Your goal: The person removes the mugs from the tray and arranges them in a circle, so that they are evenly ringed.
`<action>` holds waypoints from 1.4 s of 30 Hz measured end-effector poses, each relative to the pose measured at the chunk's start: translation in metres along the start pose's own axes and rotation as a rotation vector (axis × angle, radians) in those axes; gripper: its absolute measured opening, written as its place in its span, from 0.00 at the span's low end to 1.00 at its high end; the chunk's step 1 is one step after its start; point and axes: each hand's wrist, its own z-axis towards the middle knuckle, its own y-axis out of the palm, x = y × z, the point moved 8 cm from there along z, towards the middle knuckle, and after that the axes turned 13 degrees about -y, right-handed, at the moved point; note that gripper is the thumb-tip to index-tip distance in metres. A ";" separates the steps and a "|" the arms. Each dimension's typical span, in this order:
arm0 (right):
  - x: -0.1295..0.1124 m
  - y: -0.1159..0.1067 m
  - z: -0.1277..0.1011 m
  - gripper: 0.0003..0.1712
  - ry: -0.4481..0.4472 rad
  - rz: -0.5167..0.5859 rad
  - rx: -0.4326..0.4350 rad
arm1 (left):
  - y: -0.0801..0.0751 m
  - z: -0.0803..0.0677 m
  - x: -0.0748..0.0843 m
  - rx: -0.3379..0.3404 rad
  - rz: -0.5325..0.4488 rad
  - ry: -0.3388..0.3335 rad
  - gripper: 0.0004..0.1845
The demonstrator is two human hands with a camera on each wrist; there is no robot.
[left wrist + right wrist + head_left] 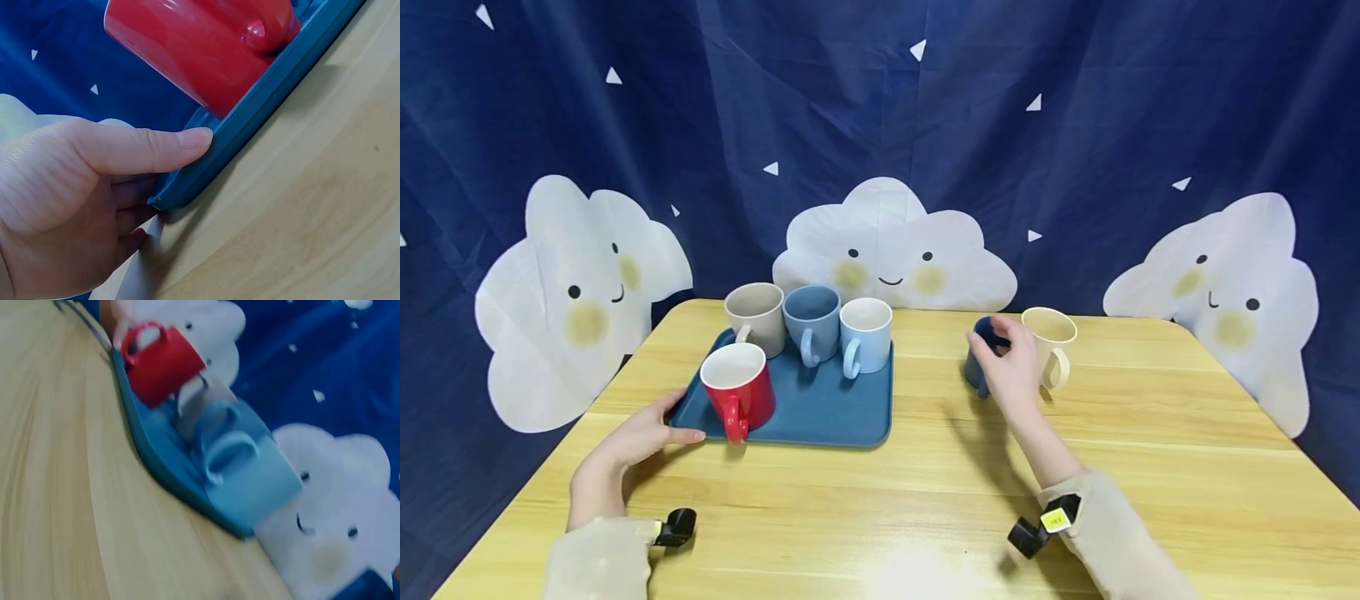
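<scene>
Your arms: bare hands, beige sleeves, a small black camera at each wrist
Your left hand (628, 446) and right hand (1011, 367) wear nothing; both sleeves are soft and loose, and the right wrist's black unit carries a small yellow label

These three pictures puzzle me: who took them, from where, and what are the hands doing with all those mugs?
No machine here: a person wears three cameras. The wide picture comes from the head, the other two from the wrists. On the wooden table lies a blue tray carrying a red mug, a beige mug, a blue mug and a light blue mug. The left hand grips the tray's corner, thumb on its rim. The right hand is curled round a dark blue mug beside a cream mug.
</scene>
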 end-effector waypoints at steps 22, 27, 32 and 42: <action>-0.085 0.158 -0.022 0.29 -0.030 0.201 -0.418 | 0.003 0.000 0.000 -0.014 -0.047 0.000 0.55; -0.095 0.185 -0.030 0.31 -0.013 0.253 -0.474 | 0.001 0.000 0.000 -0.009 -0.052 0.003 0.55; -0.104 0.207 -0.040 0.35 -0.004 0.244 -0.539 | -0.001 0.000 0.003 0.005 -0.026 0.027 0.54; -0.106 0.245 -0.058 0.42 0.058 0.189 -0.634 | -0.001 0.000 0.000 0.011 -0.025 0.022 0.53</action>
